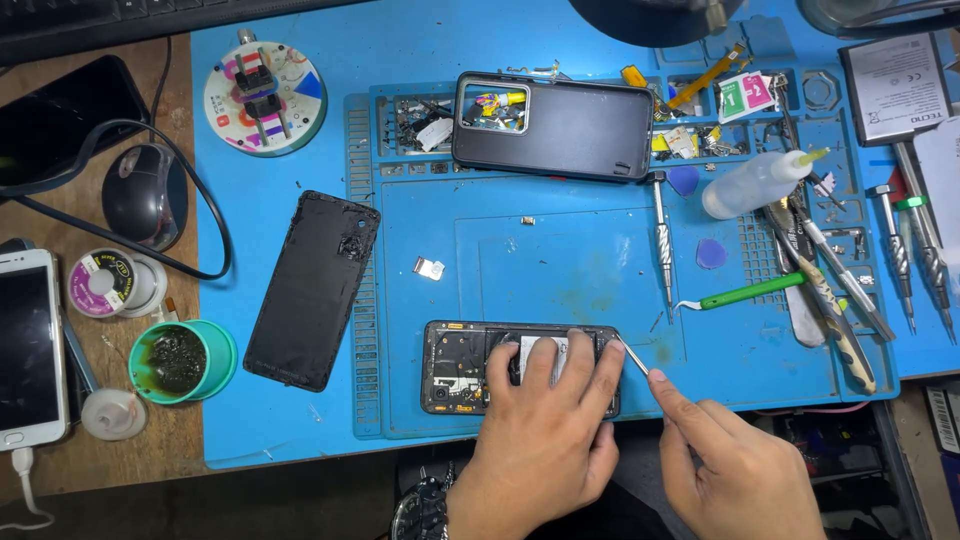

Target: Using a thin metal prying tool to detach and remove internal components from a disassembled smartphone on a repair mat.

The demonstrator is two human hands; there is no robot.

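An opened black phone [465,368] lies on the blue repair mat [560,270] near its front edge, its inner boards and battery showing. My left hand [545,430] presses flat on the phone's right half, fingers spread over it. My right hand [735,465] pinches thin metal tweezers [634,358], whose tip touches the phone's right end beside my left forefinger.
A black back cover [312,288] lies left of the mat and a black phone case [553,127] at the back. Screwdrivers [662,240], a green-handled tool [750,291], a squeeze bottle [758,183], a green cup [183,360], a white phone [28,347] and a mouse [143,195] surround the work area.
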